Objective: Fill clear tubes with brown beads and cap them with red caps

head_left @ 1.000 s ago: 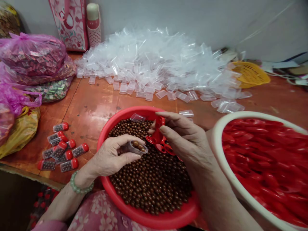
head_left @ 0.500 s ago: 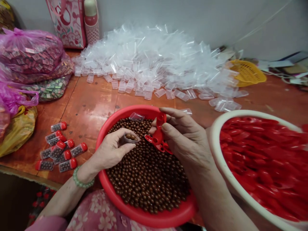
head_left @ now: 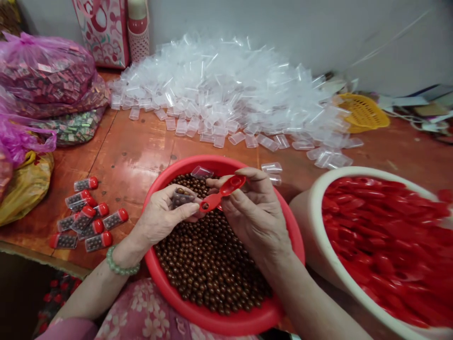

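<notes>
My left hand is closed on a small clear container with brown balls inside. Between the fingers of my right hand is an unfolded red cap; its lower left end lies at my left fingertips, beside the container's mouth. Both hands are above a red basin of shiny brown balls. A clear container lies on the balls near the basin's far rim.
Filled red-capped containers lie at the left, near plastic bags. Clear containers are heaped at the back, beside a yellow basket. A white tub of red caps stands at the right.
My right hand has moved left and turned the red cap, bringing one end against my left fingers. The container in my left hand has tilted. Other red pieces no longer show at my right fingers.
</notes>
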{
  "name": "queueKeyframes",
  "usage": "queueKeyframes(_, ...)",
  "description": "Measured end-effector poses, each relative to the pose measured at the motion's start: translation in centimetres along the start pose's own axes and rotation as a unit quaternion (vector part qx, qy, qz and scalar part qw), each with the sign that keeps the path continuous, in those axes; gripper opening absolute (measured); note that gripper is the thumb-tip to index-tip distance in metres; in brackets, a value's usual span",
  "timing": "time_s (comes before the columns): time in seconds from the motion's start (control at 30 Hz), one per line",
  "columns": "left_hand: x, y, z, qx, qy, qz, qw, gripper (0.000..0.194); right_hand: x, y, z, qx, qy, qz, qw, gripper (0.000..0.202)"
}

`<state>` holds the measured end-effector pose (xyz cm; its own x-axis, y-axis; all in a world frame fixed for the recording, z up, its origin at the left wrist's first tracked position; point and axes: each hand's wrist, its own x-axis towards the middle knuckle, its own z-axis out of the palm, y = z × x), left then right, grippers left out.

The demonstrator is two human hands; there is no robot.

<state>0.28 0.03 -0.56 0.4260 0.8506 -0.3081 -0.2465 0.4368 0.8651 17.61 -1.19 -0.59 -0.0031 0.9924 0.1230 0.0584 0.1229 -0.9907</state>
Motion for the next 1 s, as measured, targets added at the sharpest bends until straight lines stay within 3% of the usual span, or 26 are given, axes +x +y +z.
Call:
queueKeyframes(0.13, 0.1, -0.3, -0.5, -0.059, 0.004, -0.010, 0.998, 0.035, -0.5, 0.6, 0.2, -0.003, 0.007, -0.029, 1.000, 0.020)
queueKeyframes(0.27, 0.2, -0.5, -0.7, -0.048, 0.036, 0.016, 0.998, 0.034, -0.8, 0.7, -0.4, -0.132, 0.013, -0.114, 0.985, 0.021)
queueKeyframes(0.4, 0.3, -0.5, -0.5, -0.017, 0.039, 0.021, 0.999, 0.031, -0.7, 0.4, -0.9, -0.252, -0.060, -0.231, 0.938, 0.032)
queueKeyframes(0.5, 0.3, -0.5, -0.4, -0.005, 0.022, 0.027, 0.999, 0.029, -0.7, 0.7, -0.8, -0.288, -0.111, -0.271, 0.912, 0.045)
queueKeyframes(0.67, 0.4, -1.0, -0.7, 0.031, 0.018, 0.041, 0.998, 0.028, -0.9, 2.0, -0.5, -0.291, -0.137, -0.317, 0.892, 0.066)
queueKeyframes(0.77, 0.4, -1.2, -0.8, 0.055, 0.020, 0.050, 0.997, 0.026, -1.0, 2.5, 0.0, -0.287, -0.118, -0.330, 0.891, 0.068)
queueKeyframes(0.87, 0.3, -1.0, -0.6, 0.054, 0.012, 0.045, 0.997, 0.026, -0.9, 2.3, 0.3, -0.281, -0.098, -0.315, 0.901, 0.056)
queueKeyframes(1.0, 0.2, -0.5, -0.3, 0.041, -0.024, -0.003, 0.999, 0.028, -0.5, 1.2, -0.1, -0.257, -0.068, -0.192, 0.945, 0.027)
